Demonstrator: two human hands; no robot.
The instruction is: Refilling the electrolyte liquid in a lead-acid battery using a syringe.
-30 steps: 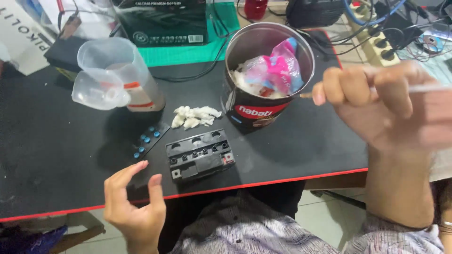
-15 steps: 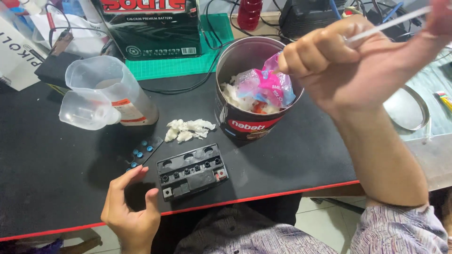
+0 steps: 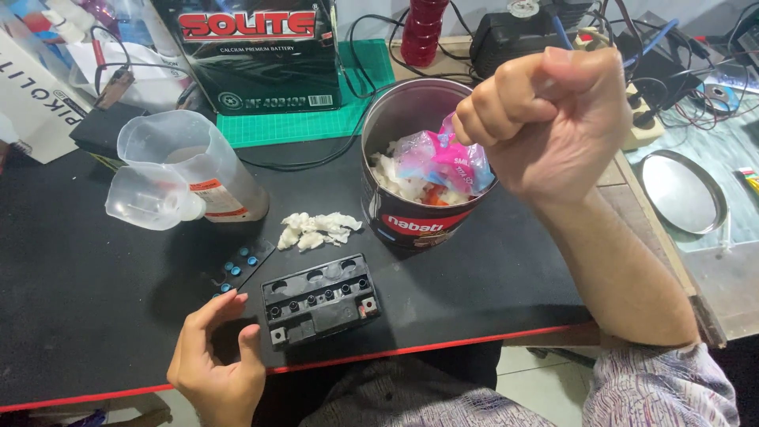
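Left hand [image 3: 215, 365], fingers open and holding nothing, is resting at the mat's [image 3: 95, 316] near edge, just touching the small black battery [image 3: 320, 307] w/ open cell ports, prob. to steady it, while right hand [image 3: 553, 119] is hovering as a closed fist beside the waste-filled tin [image 3: 419, 217]; contents, if any, hidden.
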